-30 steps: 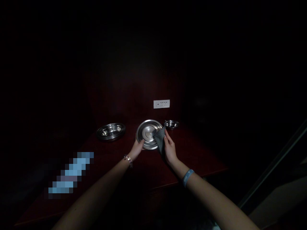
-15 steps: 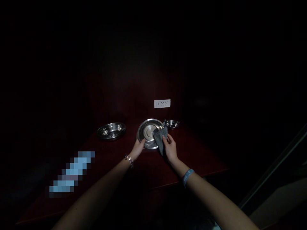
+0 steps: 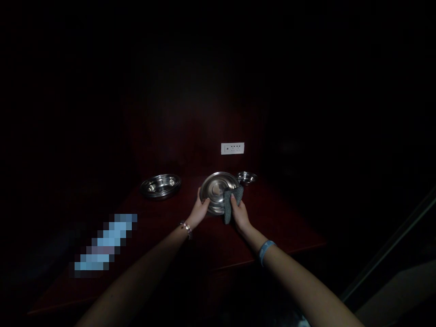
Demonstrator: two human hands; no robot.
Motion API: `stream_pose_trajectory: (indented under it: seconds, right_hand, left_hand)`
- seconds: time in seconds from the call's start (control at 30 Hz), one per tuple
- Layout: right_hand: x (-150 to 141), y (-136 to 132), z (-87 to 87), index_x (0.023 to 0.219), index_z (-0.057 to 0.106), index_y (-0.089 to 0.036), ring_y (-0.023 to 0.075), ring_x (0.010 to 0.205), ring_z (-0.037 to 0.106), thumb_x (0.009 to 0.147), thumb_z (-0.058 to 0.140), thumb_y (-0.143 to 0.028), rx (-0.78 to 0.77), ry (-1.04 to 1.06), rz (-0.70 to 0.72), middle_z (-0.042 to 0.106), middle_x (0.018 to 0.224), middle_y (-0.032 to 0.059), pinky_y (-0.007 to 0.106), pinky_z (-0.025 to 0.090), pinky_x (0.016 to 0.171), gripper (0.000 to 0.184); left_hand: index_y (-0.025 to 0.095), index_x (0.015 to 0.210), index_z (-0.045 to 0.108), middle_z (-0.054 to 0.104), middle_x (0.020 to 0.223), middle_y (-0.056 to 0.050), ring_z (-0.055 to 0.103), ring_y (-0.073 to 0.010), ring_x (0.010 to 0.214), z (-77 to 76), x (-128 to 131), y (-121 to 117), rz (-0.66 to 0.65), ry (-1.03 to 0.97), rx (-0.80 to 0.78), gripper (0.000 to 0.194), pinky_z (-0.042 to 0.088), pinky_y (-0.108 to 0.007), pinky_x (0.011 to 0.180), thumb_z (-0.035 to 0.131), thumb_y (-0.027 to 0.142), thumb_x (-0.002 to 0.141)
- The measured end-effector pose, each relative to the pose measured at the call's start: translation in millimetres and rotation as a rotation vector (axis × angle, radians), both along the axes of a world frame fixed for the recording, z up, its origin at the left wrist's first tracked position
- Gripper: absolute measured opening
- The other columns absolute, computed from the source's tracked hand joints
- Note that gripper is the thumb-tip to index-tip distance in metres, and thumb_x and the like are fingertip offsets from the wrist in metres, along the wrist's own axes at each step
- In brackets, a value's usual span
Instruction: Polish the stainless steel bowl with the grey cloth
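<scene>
A shiny round steel plate (image 3: 216, 190) is held tilted above the dark red table, its inner face toward me. My left hand (image 3: 199, 210) grips its lower left rim, thumb on the face and fingers behind. In my right hand (image 3: 241, 214) a grey cloth (image 3: 232, 201) is pinched, folded over the plate's right rim. The cloth hides that part of the rim and some of my right fingers.
To the left on the table (image 3: 272, 227) sits a stack of steel dishes (image 3: 161, 186). A small steel bowl (image 3: 247, 177) stands behind the plate at right. A white socket panel (image 3: 232, 148) is on the back wall. A pixelated blue patch (image 3: 107, 243) lies at left.
The plate and both hands have shifted slightly right and down in view. The cloth has moved from over the plate's face to its right rim.
</scene>
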State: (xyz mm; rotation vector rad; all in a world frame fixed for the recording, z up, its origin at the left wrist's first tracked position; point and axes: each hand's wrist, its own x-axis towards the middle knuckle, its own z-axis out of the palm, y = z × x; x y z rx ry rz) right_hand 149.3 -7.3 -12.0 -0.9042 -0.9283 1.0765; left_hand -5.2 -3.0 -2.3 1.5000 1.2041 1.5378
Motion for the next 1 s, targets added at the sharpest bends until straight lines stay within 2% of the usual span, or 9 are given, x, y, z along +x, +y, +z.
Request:
stream_pose_trajectory:
  seconds: [0.2, 0.37, 0.5, 0.63, 0.8, 0.9, 1.0]
  right_hand:
    - [6.2, 6.5, -6.5, 0.103, 0.067, -0.016, 0.0230, 0.093, 0.068, 0.078, 0.060, -0.059, 0.047, -0.160, 0.010, 0.074, 0.101, 0.0091, 0.031, 0.052, 0.084, 0.050]
    - [13.3, 9.4, -8.1, 0.101, 0.067, -0.017, 0.0243, 0.096, 0.068, 0.078, 0.062, -0.054, 0.094, -0.259, -0.040, 0.074, 0.097, 0.0086, 0.034, 0.052, 0.087, 0.044]
    - [15.1, 7.4, -5.7, 0.097, 0.067, -0.016, 0.0240, 0.091, 0.068, 0.076, 0.066, -0.051, 0.112, -0.290, -0.037, 0.074, 0.095, 0.0092, 0.034, 0.052, 0.084, 0.041]
    - [16.5, 3.6, -0.5, 0.095, 0.067, -0.014, 0.0249, 0.089, 0.068, 0.076, 0.065, -0.051, 0.125, -0.331, -0.097, 0.074, 0.094, 0.0101, 0.034, 0.052, 0.083, 0.041]
    - [17.9, 2.1, 3.0, 0.092, 0.068, -0.014, 0.0249, 0.087, 0.068, 0.078, 0.062, -0.051, 0.134, -0.363, -0.132, 0.074, 0.092, 0.0105, 0.034, 0.051, 0.079, 0.041]
    - [18.0, 1.9, 3.1, 0.091, 0.068, -0.015, 0.0240, 0.085, 0.068, 0.078, 0.060, -0.051, 0.144, -0.366, -0.130, 0.074, 0.091, 0.0098, 0.033, 0.051, 0.077, 0.039]
    - [18.8, 1.8, 3.7, 0.094, 0.068, -0.015, 0.0228, 0.088, 0.068, 0.078, 0.061, -0.052, 0.164, -0.305, -0.148, 0.074, 0.095, 0.0094, 0.032, 0.050, 0.080, 0.041]
  left_hand:
    - [0.018, 0.142, 0.030, 0.054, 0.137, -0.011, 0.050, -0.0208, 0.130, 3.6, 1.4, -3.4, -0.018, -0.066, 0.016, 0.060, 0.034, -0.038, 0.114, 0.050, 0.017, 0.086]
    - [0.016, 0.141, 0.031, 0.056, 0.134, -0.011, 0.050, -0.0199, 0.129, 3.9, 1.3, -5.6, -0.038, 0.000, 0.042, 0.057, 0.030, -0.039, 0.116, 0.047, 0.016, 0.086]
    - [0.016, 0.140, 0.035, 0.057, 0.133, -0.011, 0.049, -0.0208, 0.130, 5.1, -2.2, -5.0, -0.027, 0.034, 0.071, 0.056, 0.031, -0.039, 0.116, 0.049, 0.017, 0.085]
    - [0.016, 0.137, 0.042, 0.059, 0.133, -0.010, 0.052, -0.0213, 0.128, 8.4, -5.6, -3.3, -0.050, 0.062, 0.123, 0.054, 0.033, -0.039, 0.115, 0.051, 0.018, 0.083]
    - [0.014, 0.132, 0.052, 0.060, 0.134, -0.012, 0.056, -0.0229, 0.124, 19.3, -11.3, -6.5, -0.094, 0.107, 0.163, 0.050, 0.037, -0.041, 0.113, 0.051, 0.018, 0.083]
    - [0.016, 0.133, 0.053, 0.062, 0.133, -0.010, 0.057, -0.0234, 0.124, 27.2, -12.9, -14.3, -0.110, 0.165, 0.192, 0.050, 0.037, -0.042, 0.113, 0.052, 0.017, 0.082]
    - [0.021, 0.138, 0.048, 0.053, 0.143, -0.008, 0.049, -0.0229, 0.133, 30.1, -8.2, -22.9, -0.125, 0.171, 0.253, 0.053, 0.032, -0.041, 0.117, 0.053, 0.020, 0.085]
